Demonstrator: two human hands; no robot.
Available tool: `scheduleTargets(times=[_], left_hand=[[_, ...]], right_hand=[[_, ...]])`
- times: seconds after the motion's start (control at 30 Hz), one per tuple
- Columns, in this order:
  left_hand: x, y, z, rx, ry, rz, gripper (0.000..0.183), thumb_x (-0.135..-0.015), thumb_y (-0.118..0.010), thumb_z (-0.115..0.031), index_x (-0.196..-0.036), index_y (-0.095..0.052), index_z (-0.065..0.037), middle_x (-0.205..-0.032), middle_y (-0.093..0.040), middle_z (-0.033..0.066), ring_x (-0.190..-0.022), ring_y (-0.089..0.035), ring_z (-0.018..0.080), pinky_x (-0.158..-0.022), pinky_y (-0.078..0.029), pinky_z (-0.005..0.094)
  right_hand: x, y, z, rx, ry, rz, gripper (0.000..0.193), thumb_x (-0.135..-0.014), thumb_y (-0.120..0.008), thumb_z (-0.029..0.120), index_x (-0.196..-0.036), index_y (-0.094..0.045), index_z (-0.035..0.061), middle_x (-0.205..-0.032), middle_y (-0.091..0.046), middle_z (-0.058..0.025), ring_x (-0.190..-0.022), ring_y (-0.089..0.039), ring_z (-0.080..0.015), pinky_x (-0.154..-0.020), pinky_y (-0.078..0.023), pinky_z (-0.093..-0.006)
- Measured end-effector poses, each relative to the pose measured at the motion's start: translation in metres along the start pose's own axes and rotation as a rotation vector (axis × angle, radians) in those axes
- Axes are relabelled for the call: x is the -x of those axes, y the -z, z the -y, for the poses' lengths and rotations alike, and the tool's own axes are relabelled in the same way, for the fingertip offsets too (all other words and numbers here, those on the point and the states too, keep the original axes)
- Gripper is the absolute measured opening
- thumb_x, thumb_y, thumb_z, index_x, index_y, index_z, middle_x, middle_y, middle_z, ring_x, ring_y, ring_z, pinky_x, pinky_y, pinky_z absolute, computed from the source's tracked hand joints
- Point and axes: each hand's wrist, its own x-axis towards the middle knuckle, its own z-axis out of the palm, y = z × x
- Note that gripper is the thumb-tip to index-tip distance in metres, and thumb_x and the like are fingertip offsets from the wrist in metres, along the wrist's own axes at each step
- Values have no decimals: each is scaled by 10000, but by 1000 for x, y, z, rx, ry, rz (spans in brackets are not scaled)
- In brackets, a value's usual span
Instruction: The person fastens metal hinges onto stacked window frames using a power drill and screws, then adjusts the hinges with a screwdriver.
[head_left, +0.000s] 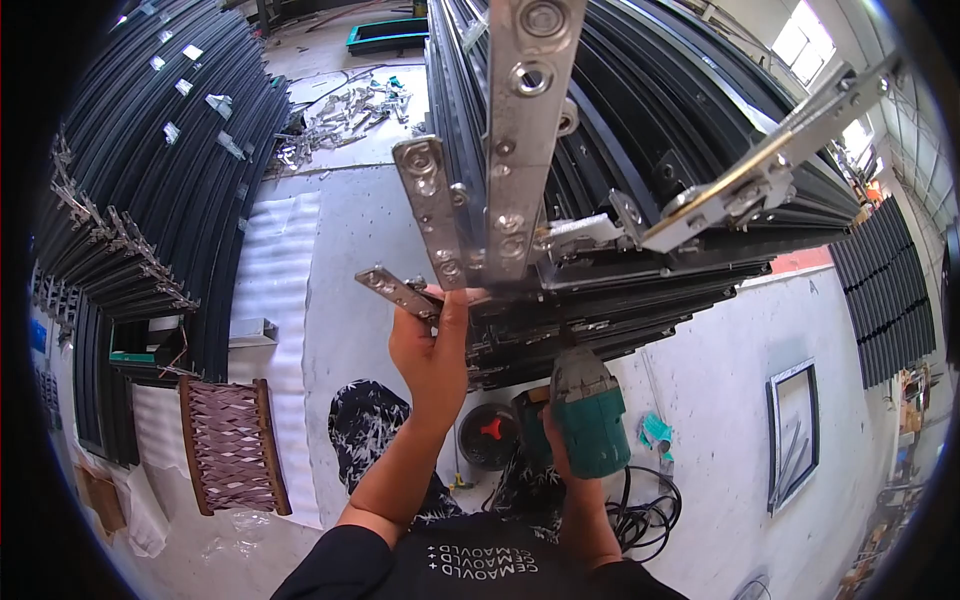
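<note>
My left hand (432, 350) is closed around the lower end of a jointed metal hinge arm (427, 210) with round rivets. A shorter metal link (395, 290) sticks out to the left beside the fingers. My right hand (556, 440) grips a green and grey power drill (592, 425), largely hidden behind its body. The drill points forward at the end of a stack of black frame profiles (620, 110); its tip is hard to make out. A wide metal hinge arm (520, 150) rises in front of the stack, and another hinge arm (770, 165) reaches out to the right.
More black frames (170, 100) are piled on the left, with metal fittings along their ends. Loose hinge parts (350, 120) lie on the floor farther off. A woven panel (232, 445), black cable (650, 520), round black stool (487, 440) and rectangular frame (771, 440) are nearby.
</note>
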Motion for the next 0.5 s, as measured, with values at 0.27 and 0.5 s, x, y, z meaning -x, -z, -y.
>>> scheduleTargets(times=[0.27, 0.5], left_hand=[[-1, -8, -2, 71, 13, -112, 96, -920, -599, -77, -881, -527, -26, -735, -595, -16, -600, -407, 3, -522, -309, 175], [-1, -13, -1, 146, -8, -113, 107, -918, -592, -50, -866, -499, -51, -715, -462, -52, -622, -377, 13, -543, -287, 176]], right_hand=[[9, -12, -2, -14, -265, 141, 200, -888, -613, 73, -1085, -606, 39, -880, -647, -36, -743, -609, -127, -672, -484, -264], [-1, -3, 6, 33, -170, 116, 219, -882, -621, 127, -1093, -625, 65, -953, -655, -63, -843, -624, -195, -745, -491, -318]])
